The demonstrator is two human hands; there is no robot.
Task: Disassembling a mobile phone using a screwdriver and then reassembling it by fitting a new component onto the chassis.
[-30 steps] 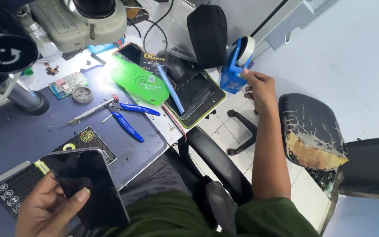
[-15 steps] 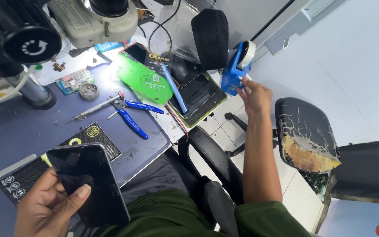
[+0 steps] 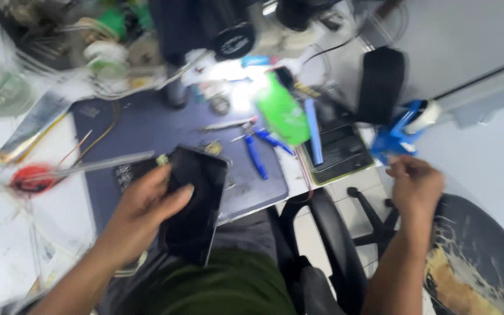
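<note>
The head view is blurred by motion, so small details are not sure. The left hand point(image 3: 147, 213) holds a black phone point(image 3: 196, 204), a flat, glossy, rectangular slab with rounded corners. The thumb lies across its dark face and the fingers point(image 3: 156, 181) wrap around its left edge, so the grasp is closed on it. The phone is above the front edge of the desk point(image 3: 147, 125) and over the person's lap, which is covered by green cloth. Its long axis runs from the near lower end up toward the far side of the desk, a little tilted to the right.

The right hand point(image 3: 416, 182) is well apart from the phone, out beyond the right end of the desk, just beside a blue plastic tape dispenser point(image 3: 401, 134) with a pale roll on top. Its fingers are curled inward, but the blur hides whether they pinch anything, so I cannot tell.

On the dark blue mat of the desk lie blue-handled pliers point(image 3: 256, 153), metal tweezers point(image 3: 226, 124) and a shiny green card point(image 3: 283, 112). A second dark device point(image 3: 339, 149) rests at the right end with a blue strip across it. A microscope point(image 3: 228, 29) with black round parts stands at the far side. A black office chair point(image 3: 328, 245) stands between the two arms, and another chair with a torn, cracked seat point(image 3: 473, 262) is at the lower right.
</note>
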